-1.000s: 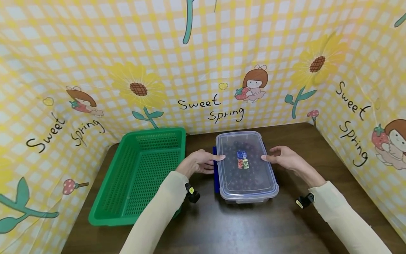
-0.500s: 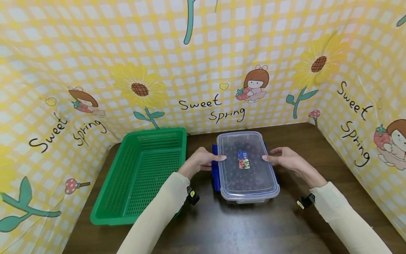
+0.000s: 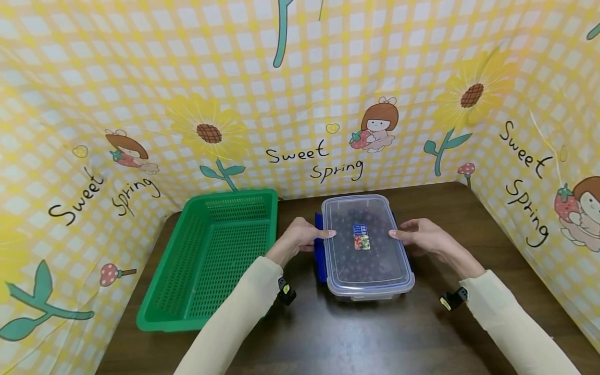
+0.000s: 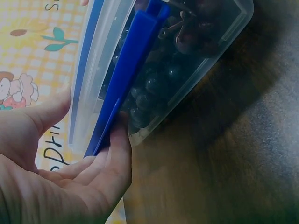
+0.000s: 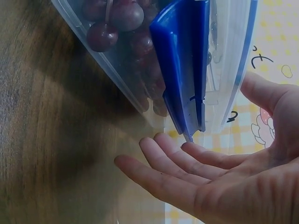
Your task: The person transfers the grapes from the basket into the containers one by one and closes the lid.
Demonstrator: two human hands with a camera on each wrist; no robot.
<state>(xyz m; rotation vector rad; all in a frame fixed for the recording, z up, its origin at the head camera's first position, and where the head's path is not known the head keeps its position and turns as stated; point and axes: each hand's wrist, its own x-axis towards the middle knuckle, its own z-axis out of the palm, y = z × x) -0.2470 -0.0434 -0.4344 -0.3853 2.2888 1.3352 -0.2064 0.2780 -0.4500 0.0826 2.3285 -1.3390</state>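
A clear food container [image 3: 372, 291] of dark grapes [image 4: 154, 84] sits on the table, its see-through lid [image 3: 347, 260] on top. My left hand [image 3: 300, 237] has its thumb on the lid's left edge. The fingers of that hand curl against the left blue latch [image 4: 124, 70], which tilts out from the side wall. Across the container, my right hand [image 3: 424, 239] rests its thumb on the right lid edge. Its other fingers stretch out loosely, fingertips right by the lower end of the right blue latch [image 5: 180, 60], also tilted outward.
A green plastic basket [image 3: 164, 324] with slotted walls stands left of the container, close to my left forearm. The dark wooden table [image 3: 356, 338] is bounded at the back and sides by yellow checked cloth [image 3: 290, 104]. A small camera [image 3: 453, 299] sits on my right wrist.
The left latch has swung slightly outward, and my left fingers have moved in behind it. My right hand keeps nearly the same place. The head view has shifted a little.
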